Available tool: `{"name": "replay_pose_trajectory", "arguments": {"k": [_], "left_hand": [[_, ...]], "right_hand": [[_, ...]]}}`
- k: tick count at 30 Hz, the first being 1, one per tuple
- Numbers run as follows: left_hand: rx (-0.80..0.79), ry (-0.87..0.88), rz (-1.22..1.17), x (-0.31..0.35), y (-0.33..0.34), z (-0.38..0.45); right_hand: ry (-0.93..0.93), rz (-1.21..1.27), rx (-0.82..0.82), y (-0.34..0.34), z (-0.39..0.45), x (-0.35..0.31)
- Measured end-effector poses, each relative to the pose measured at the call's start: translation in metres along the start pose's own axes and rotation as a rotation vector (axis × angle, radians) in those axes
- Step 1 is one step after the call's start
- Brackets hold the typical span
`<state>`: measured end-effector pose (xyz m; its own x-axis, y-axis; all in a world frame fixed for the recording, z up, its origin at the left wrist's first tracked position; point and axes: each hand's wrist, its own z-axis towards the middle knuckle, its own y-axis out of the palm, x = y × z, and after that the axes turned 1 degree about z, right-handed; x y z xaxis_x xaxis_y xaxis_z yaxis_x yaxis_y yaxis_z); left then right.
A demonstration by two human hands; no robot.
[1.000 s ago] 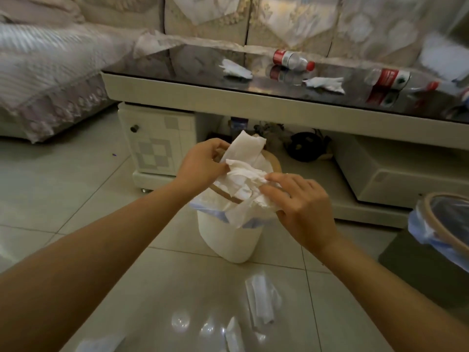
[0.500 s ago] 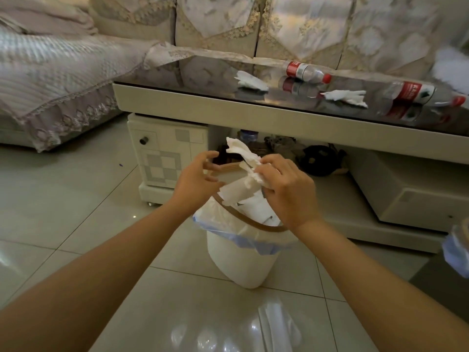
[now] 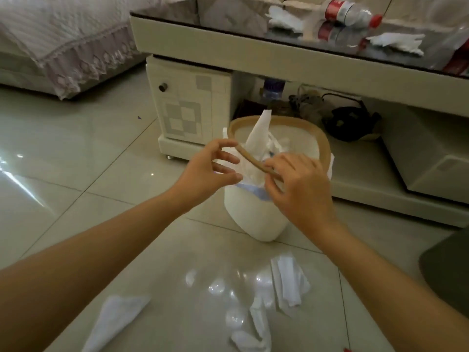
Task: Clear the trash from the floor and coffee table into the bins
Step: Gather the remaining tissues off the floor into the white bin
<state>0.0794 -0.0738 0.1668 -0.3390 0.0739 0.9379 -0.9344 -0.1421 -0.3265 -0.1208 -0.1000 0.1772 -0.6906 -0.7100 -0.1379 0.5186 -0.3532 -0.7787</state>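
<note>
Our hands have let go of the tissues point(image 3: 258, 141), which now sit in the bin point(image 3: 253, 214) just beyond our left hand point(image 3: 210, 171) and right hand point(image 3: 302, 184), both empty with fingers loosely spread; the right hand hides the bin's near right rim.

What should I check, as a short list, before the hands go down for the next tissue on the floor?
1. Left hand free: ok, fingers spread, nothing in its grip.
2. Right hand free: ok, fingers loosely bent over the near rim, no paper held.
3. Tissues inside the white bin: not ok, one tall tissue sticks up above the rim.
4. Bin standing upright: ok.
5. Floor cleared: not ok, a folded tissue, a flat tissue and a crumpled tissue lie in front of the bin.
6. Coffee table cleared: not ok, a bottle and tissues remain on it.
</note>
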Motion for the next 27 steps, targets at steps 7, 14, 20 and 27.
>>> {"name": "replay_pose_trajectory", "arguments": {"k": [7,14,20,27], "left_hand": [[-0.151,-0.131,0.06,-0.043,-0.008,-0.07],[-0.393,-0.429,0.257,-0.123,-0.042,-0.13],[-0.641,-0.523,0.503,-0.18,-0.064,-0.168],[-0.687,-0.438,0.826,-0.214,-0.075,-0.196]], "right_hand": [[-0.111,-0.005,-0.131,0.023,-0.075,-0.044],[-0.15,0.06,-0.414,0.05,-0.137,-0.074],[-0.18,0.075,-0.59,0.06,-0.183,-0.082],[-0.25,0.056,-0.692,0.067,-0.211,-0.087]]}}
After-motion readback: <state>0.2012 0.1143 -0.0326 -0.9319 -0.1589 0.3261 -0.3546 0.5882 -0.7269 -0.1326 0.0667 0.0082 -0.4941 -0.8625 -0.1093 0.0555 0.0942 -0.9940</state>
